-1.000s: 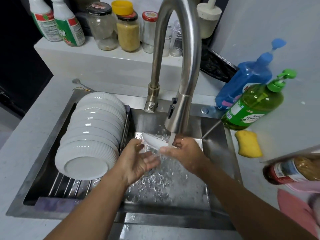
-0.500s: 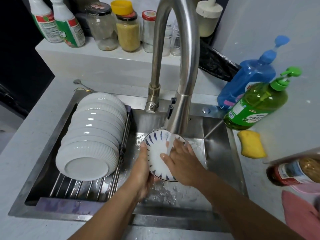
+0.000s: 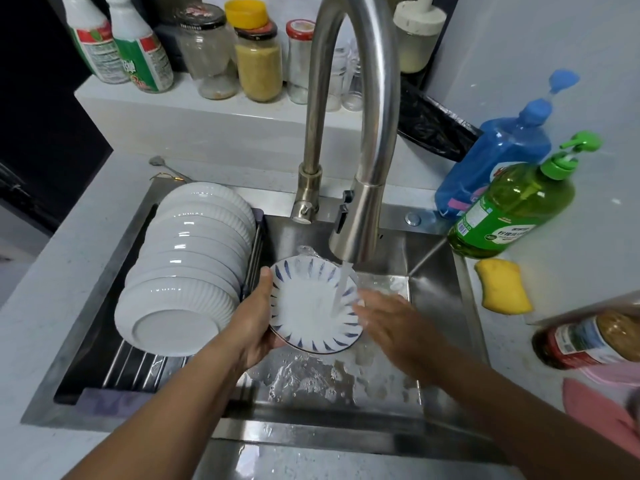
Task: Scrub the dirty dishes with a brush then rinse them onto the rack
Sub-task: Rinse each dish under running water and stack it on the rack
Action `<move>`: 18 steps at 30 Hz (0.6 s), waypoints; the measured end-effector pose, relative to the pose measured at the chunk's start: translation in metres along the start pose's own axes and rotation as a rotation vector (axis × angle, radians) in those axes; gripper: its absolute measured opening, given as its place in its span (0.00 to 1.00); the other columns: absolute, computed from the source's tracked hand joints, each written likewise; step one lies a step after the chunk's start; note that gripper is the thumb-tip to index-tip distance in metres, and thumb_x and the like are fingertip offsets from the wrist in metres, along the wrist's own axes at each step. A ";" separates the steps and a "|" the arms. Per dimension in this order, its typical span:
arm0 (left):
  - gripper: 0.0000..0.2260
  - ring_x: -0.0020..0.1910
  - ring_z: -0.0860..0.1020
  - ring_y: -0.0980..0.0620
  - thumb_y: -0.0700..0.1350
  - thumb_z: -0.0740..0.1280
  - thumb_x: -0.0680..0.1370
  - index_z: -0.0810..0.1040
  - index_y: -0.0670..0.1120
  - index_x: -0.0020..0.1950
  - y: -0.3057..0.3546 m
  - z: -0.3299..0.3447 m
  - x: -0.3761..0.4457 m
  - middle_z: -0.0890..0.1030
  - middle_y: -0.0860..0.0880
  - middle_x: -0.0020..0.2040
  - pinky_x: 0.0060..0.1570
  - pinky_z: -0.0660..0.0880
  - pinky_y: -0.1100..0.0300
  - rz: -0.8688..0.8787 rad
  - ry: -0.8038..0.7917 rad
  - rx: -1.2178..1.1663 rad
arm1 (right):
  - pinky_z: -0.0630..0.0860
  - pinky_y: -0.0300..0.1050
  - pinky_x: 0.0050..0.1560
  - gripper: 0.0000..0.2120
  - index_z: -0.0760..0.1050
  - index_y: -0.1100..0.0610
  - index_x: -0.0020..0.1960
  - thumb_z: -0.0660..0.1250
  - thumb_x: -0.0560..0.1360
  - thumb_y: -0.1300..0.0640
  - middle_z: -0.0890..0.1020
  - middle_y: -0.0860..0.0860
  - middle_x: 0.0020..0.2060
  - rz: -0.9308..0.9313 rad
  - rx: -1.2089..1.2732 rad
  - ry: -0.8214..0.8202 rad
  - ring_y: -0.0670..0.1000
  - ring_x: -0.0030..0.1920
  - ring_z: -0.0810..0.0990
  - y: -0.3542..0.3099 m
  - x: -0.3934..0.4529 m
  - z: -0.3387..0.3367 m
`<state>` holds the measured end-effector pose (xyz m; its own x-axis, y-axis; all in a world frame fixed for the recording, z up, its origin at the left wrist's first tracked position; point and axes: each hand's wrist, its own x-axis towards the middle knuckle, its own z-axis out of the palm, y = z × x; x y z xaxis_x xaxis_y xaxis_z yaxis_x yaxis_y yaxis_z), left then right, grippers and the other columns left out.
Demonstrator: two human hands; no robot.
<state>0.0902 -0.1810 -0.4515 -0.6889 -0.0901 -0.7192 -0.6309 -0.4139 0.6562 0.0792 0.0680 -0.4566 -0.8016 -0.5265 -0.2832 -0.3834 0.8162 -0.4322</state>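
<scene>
Holding the small white dish with blue stripes [image 3: 313, 306] under running water, the left hand [image 3: 254, 323] grips its left edge; the right hand [image 3: 391, 322], fingers flat, touches its right edge.

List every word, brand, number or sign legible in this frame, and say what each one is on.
No text here reads with certainty.
Green soap bottle: label has large characters and a barcode, too blurred to quote.
Blue soap bottle: red label mostly hidden, unreadable.
Two white spray bottles: red and green labels, print too small.
Brown bottle lying at right: label blurred.
Jars on the shelf: no readable labels.
</scene>
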 end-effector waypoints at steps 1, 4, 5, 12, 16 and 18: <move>0.26 0.35 0.87 0.51 0.66 0.55 0.82 0.82 0.47 0.56 0.000 0.000 -0.004 0.88 0.50 0.40 0.34 0.83 0.51 -0.003 -0.009 0.021 | 0.55 0.46 0.77 0.26 0.65 0.46 0.78 0.48 0.84 0.41 0.62 0.45 0.79 0.111 0.113 0.087 0.42 0.77 0.59 0.003 0.003 0.000; 0.23 0.36 0.86 0.53 0.65 0.55 0.83 0.82 0.49 0.55 0.000 0.006 -0.015 0.88 0.51 0.40 0.37 0.82 0.55 0.038 -0.078 0.070 | 0.70 0.51 0.72 0.25 0.66 0.51 0.78 0.61 0.82 0.47 0.75 0.47 0.68 0.362 0.542 0.243 0.48 0.67 0.75 -0.002 0.013 -0.003; 0.23 0.39 0.87 0.54 0.65 0.55 0.83 0.82 0.51 0.56 0.000 0.009 -0.018 0.88 0.52 0.43 0.40 0.81 0.55 0.058 -0.101 0.078 | 0.77 0.55 0.65 0.22 0.70 0.51 0.75 0.62 0.82 0.50 0.81 0.47 0.61 0.397 0.638 0.224 0.49 0.59 0.80 -0.004 0.014 -0.004; 0.16 0.50 0.86 0.50 0.57 0.54 0.86 0.82 0.60 0.54 -0.001 0.008 -0.032 0.88 0.54 0.52 0.48 0.82 0.46 0.111 -0.123 0.058 | 0.76 0.45 0.28 0.12 0.80 0.57 0.57 0.59 0.81 0.65 0.83 0.55 0.34 0.479 0.977 0.078 0.50 0.29 0.79 -0.023 0.007 -0.006; 0.13 0.51 0.86 0.47 0.55 0.58 0.86 0.82 0.55 0.53 -0.007 0.001 -0.037 0.88 0.52 0.46 0.52 0.82 0.46 0.051 -0.116 0.029 | 0.71 0.40 0.27 0.11 0.79 0.62 0.52 0.57 0.79 0.65 0.82 0.57 0.32 0.604 1.049 0.018 0.51 0.28 0.77 -0.029 0.001 -0.016; 0.16 0.52 0.86 0.46 0.55 0.58 0.86 0.81 0.48 0.60 -0.010 -0.005 -0.040 0.88 0.46 0.52 0.53 0.83 0.47 0.018 -0.134 -0.013 | 0.69 0.39 0.27 0.13 0.80 0.60 0.51 0.56 0.77 0.63 0.81 0.56 0.31 0.661 1.044 0.036 0.50 0.27 0.75 -0.033 0.001 -0.017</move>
<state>0.1261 -0.1773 -0.4302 -0.7419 0.0240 -0.6701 -0.6141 -0.4254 0.6647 0.0832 0.0450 -0.4281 -0.7207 -0.0652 -0.6901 0.6360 0.3338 -0.6957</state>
